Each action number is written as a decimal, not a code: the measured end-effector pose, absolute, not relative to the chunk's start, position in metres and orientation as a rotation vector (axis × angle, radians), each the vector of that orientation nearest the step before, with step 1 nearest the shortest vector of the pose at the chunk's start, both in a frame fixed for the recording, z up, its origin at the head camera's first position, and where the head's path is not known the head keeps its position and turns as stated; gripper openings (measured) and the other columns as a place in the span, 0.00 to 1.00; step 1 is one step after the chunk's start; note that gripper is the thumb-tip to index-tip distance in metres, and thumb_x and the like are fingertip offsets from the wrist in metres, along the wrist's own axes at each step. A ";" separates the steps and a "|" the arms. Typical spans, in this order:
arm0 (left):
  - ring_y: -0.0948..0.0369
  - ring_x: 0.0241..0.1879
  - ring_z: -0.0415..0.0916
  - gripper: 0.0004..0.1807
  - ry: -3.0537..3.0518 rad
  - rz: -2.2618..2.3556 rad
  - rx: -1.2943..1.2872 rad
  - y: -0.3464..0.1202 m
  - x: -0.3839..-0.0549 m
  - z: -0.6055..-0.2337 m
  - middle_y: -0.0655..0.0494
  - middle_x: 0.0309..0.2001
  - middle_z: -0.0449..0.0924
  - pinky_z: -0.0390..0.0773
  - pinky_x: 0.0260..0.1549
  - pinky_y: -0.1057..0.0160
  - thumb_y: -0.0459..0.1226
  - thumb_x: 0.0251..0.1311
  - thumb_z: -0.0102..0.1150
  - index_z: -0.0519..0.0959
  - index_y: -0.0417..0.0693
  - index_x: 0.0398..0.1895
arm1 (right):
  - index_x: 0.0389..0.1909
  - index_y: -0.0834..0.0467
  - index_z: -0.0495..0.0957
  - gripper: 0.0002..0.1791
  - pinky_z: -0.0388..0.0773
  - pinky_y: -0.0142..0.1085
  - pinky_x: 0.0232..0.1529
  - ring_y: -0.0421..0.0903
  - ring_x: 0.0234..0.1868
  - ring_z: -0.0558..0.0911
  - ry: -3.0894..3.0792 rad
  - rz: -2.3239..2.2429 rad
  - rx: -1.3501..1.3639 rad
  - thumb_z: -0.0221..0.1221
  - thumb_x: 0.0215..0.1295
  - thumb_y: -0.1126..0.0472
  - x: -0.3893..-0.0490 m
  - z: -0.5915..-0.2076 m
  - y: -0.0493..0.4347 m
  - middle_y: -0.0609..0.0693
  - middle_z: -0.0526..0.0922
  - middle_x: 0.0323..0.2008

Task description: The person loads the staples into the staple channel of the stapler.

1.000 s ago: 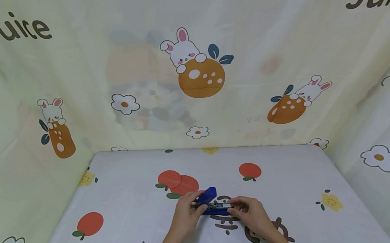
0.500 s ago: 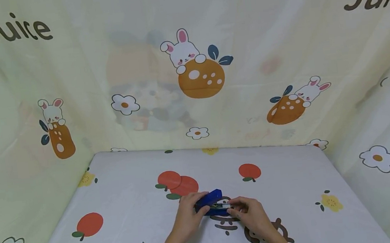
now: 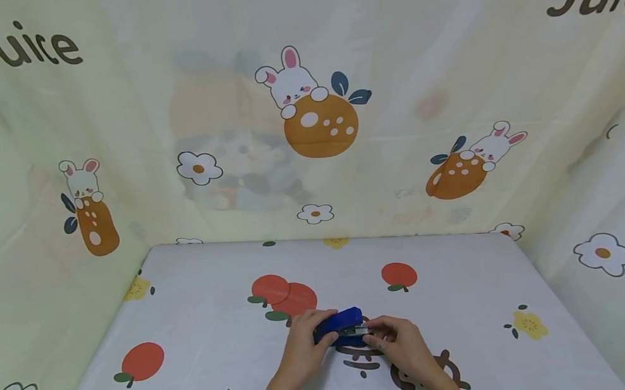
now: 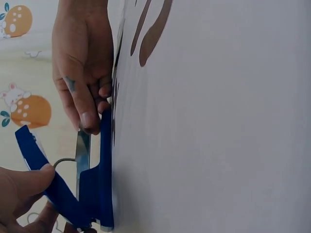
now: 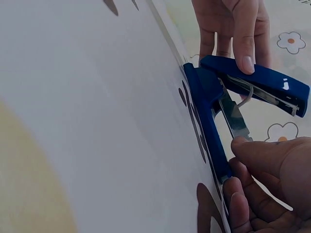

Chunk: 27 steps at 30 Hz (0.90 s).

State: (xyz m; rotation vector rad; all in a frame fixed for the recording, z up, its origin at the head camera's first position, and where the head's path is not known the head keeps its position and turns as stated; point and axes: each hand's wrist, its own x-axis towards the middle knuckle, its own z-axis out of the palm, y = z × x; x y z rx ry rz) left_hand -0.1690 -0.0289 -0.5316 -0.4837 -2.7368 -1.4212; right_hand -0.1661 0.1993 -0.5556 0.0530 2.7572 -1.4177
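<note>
A blue stapler [image 3: 342, 322] stands on the patterned tablecloth with its top cover tilted up from the metal magazine [image 5: 234, 115]. My left hand [image 3: 305, 342] grips the cover [image 4: 62, 193] near the hinge end, thumb on one side and fingers on the other. At the front end my right hand [image 3: 399, 341] has its thumb on the tip of the magazine, its fingers beside the end of the blue base [image 4: 106, 165]. A curved metal piece [image 5: 247, 97] bridges the gap between cover and magazine.
The white tablecloth [image 3: 190, 335] carries printed red fruit, yellow flowers and brown shapes. A pale curtain [image 3: 226, 26] with printed rabbits and flowers rises behind the table and along both sides.
The stapler's cover has swung down toward the magazine, its raised front end moving right and lower. My left hand moved slightly right with it; the right hand stays at the front end.
</note>
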 end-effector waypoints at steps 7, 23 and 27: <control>0.48 0.62 0.76 0.21 -2.745 -1.433 -0.494 -0.028 -0.169 -0.532 0.48 0.59 0.84 0.80 0.63 0.39 0.37 0.69 0.68 0.83 0.52 0.64 | 0.47 0.51 0.90 0.11 0.74 0.28 0.33 0.41 0.34 0.77 2.762 -1.415 0.055 0.74 0.63 0.61 -0.167 -0.556 0.199 0.44 0.84 0.31; 0.48 0.59 0.77 0.20 -2.738 -1.387 -0.520 -0.025 -0.168 -0.533 0.48 0.56 0.86 0.80 0.60 0.42 0.34 0.67 0.70 0.85 0.50 0.62 | 0.47 0.52 0.90 0.12 0.75 0.28 0.34 0.42 0.35 0.77 2.768 -1.422 0.049 0.75 0.62 0.61 -0.166 -0.558 0.199 0.44 0.85 0.32; 0.49 0.58 0.77 0.20 -2.735 -1.371 -0.529 -0.025 -0.169 -0.534 0.48 0.56 0.87 0.80 0.59 0.45 0.33 0.66 0.70 0.85 0.49 0.61 | 0.47 0.52 0.90 0.13 0.75 0.27 0.34 0.42 0.35 0.77 2.768 -1.426 0.048 0.75 0.62 0.62 -0.166 -0.558 0.199 0.44 0.85 0.31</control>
